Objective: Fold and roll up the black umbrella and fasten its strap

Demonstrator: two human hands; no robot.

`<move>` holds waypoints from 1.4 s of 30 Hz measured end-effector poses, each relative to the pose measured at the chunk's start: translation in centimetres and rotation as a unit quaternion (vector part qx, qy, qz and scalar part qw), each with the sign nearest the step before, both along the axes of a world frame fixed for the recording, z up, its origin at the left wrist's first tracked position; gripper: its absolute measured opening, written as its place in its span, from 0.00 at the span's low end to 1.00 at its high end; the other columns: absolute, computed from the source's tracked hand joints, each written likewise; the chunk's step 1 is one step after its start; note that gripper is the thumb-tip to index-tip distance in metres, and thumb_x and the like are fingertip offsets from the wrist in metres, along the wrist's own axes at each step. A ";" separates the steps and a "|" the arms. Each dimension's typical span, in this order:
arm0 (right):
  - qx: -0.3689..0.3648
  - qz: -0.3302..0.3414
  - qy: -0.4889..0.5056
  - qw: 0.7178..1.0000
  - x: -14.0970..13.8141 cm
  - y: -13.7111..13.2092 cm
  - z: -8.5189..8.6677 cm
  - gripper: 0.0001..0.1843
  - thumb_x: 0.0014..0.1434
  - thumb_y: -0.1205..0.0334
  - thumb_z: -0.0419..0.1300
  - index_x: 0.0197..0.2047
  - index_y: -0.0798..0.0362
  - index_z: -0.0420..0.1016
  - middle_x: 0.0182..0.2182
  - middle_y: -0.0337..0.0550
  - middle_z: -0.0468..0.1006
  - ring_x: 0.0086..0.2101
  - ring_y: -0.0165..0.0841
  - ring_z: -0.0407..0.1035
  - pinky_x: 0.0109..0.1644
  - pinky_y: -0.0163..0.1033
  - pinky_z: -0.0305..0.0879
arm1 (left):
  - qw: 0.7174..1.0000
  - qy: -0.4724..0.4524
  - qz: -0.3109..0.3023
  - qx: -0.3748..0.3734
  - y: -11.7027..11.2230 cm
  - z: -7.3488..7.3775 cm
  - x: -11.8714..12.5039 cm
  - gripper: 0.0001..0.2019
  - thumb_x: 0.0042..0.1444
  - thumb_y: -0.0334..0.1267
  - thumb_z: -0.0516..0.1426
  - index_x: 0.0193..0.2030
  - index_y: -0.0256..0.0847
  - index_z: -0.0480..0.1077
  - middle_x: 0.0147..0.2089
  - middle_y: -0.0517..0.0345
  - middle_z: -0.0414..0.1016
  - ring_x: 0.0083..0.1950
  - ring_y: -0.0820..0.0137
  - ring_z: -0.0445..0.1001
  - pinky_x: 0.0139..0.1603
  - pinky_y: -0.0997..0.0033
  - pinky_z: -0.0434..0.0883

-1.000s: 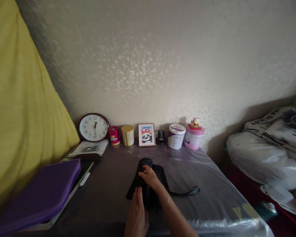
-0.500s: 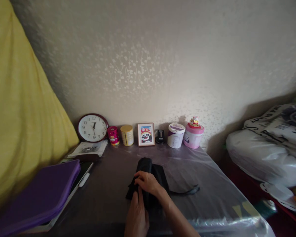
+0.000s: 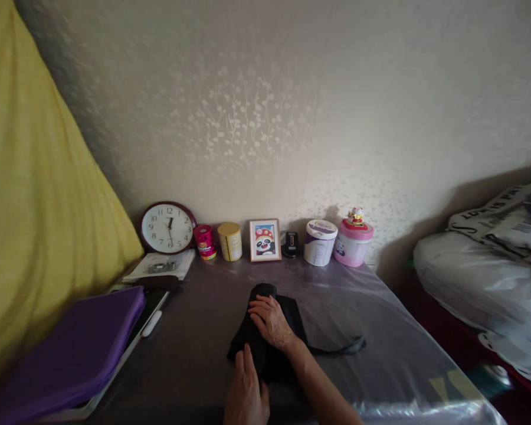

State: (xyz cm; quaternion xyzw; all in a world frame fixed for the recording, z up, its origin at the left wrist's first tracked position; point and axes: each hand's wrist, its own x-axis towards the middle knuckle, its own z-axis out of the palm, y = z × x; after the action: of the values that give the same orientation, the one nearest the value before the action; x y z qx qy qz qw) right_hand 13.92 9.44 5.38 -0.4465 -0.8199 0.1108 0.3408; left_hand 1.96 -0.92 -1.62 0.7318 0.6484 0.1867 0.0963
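A folded black cloth (image 3: 287,313) lies on the table in front of me, with a dark strap (image 3: 343,347) trailing from it to the right. My right hand (image 3: 272,321) rests flat on top of the cloth, its fingers stretched toward the upper left. At the near left edge of the cloth is my left hand (image 3: 246,386), fingers extended and touching the fabric, with the thumb on the right side. Part of the cloth is hidden under the hands and the right forearm.
Against the wall stand a clock (image 3: 168,228), a pink can (image 3: 205,242), a yellow can (image 3: 230,242), a panda picture frame (image 3: 265,241) and two tubs (image 3: 320,243). A purple folder (image 3: 66,348) lies left, beside a yellow curtain (image 3: 35,195). Plastic-wrapped bundles (image 3: 482,277) are at right.
My right hand has flattened out from a curled grip onto the cloth. My left fingers have drawn slightly back from the right hand. The view has shifted a little.
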 end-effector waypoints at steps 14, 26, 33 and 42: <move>-0.044 -0.136 -0.022 0.990 1.5 6.3 0.1 0.14 0.63 0.63 0.48 0.46 0.50 0.73 0.49 0.44 0.73 0.53 0.35 0.62 0.57 0.43 0.52 | 0.990 0.063 0.009 -0.124 -0.3 5.7 0.8 0.31 0.51 0.23 0.43 0.63 0.19 0.43 0.65 0.32 0.49 0.65 0.60 0.53 0.62 0.66 0.55; 0.041 -0.028 0.027 0.998 -0.4 -3.6 -0.2 0.11 0.61 0.64 0.51 0.43 0.48 0.74 0.48 0.41 0.74 0.54 0.35 0.60 0.59 0.46 0.52 | 0.997 0.033 -0.007 0.067 -0.1 1.5 -0.1 0.26 0.51 0.27 0.44 0.59 0.20 0.50 0.58 0.31 0.59 0.60 0.58 0.61 0.57 0.60 0.63; 0.029 -0.208 0.089 0.974 3.4 0.6 -1.8 0.15 0.57 0.67 0.50 0.45 0.55 0.72 0.48 0.52 0.73 0.50 0.39 0.65 0.55 0.48 0.58 | 0.998 0.021 0.001 0.052 -0.3 2.5 0.0 0.28 0.50 0.28 0.45 0.60 0.25 0.49 0.57 0.36 0.60 0.58 0.59 0.63 0.56 0.60 0.63; -0.182 -0.306 0.178 0.918 10.0 -1.6 -3.3 0.14 0.54 0.62 0.50 0.38 0.55 0.75 0.33 0.47 0.79 0.38 0.38 0.72 0.43 0.41 0.66 | 0.998 0.026 0.005 0.053 -0.7 3.7 0.2 0.26 0.53 0.30 0.43 0.60 0.23 0.50 0.56 0.37 0.60 0.57 0.60 0.64 0.55 0.62 0.64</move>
State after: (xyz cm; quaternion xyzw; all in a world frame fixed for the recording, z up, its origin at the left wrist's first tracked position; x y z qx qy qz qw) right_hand 23.95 7.81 2.04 -0.7027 -0.5351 0.2263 0.4108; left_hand 2.17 -1.63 2.13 0.7369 0.6439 0.2021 0.0395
